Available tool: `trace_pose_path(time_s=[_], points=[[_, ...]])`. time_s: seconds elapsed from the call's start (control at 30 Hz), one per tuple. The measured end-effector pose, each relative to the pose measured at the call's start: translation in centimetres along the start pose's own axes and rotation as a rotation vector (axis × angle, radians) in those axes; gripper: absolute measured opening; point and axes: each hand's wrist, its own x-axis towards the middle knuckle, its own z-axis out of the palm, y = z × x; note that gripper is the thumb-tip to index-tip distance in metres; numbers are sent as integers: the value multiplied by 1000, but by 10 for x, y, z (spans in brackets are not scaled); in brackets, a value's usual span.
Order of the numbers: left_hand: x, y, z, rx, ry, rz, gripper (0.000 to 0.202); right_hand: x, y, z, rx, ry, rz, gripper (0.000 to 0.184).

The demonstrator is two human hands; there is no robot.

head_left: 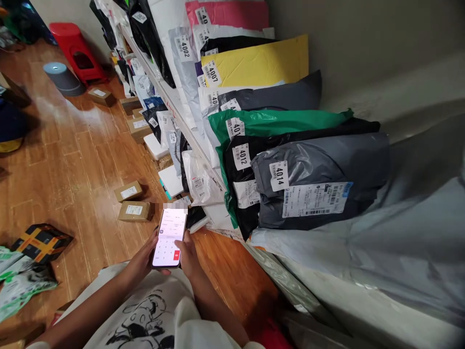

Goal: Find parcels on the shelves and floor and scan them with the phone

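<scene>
White-screened phone | hands around both sides | right thumb over keypad

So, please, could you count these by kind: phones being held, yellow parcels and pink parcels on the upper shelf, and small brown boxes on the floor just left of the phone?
Held phone: 1
Yellow parcel: 1
Pink parcel: 1
Small brown boxes: 2
Total: 5

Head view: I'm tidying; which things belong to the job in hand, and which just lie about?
In use:
lit rectangular smartphone, in left hand and right hand
perhaps grey plastic parcel labelled 4014

Apparently lying about:
red plastic stool
black-and-orange box
</scene>
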Motion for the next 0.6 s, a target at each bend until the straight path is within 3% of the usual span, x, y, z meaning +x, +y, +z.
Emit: trace_pose_path(time_s=[0.6], points=[[8, -7, -13, -110, -68, -35, 75, 2, -1, -11, 53, -105, -9, 45]])
